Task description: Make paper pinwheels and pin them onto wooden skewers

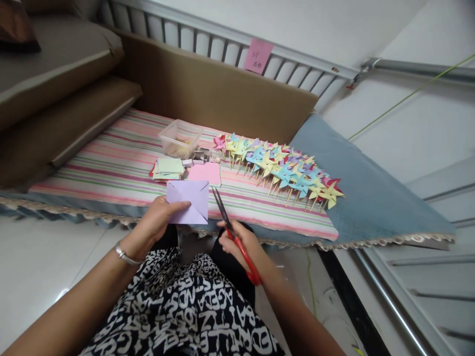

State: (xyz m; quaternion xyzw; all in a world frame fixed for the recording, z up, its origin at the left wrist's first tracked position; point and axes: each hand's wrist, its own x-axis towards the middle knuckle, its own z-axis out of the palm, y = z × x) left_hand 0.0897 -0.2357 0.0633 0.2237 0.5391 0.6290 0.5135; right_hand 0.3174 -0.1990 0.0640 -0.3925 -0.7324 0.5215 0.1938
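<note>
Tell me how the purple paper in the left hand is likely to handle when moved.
The purple paper is probably light, since it looks thin. It seems fairly stiff for paper: the left hand grips it at one side, yet it looks flat. It may bend most easily near the slits at its corners.

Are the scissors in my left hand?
No, the scissors are in your right hand, while your left hand holds the purple paper.

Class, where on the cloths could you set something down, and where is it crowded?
Free: striped cloth left of the green-topped papers and in front of the pinwheels; blue cloth right of them. Crowded: around the plastic box and among the pinwheels.
</note>
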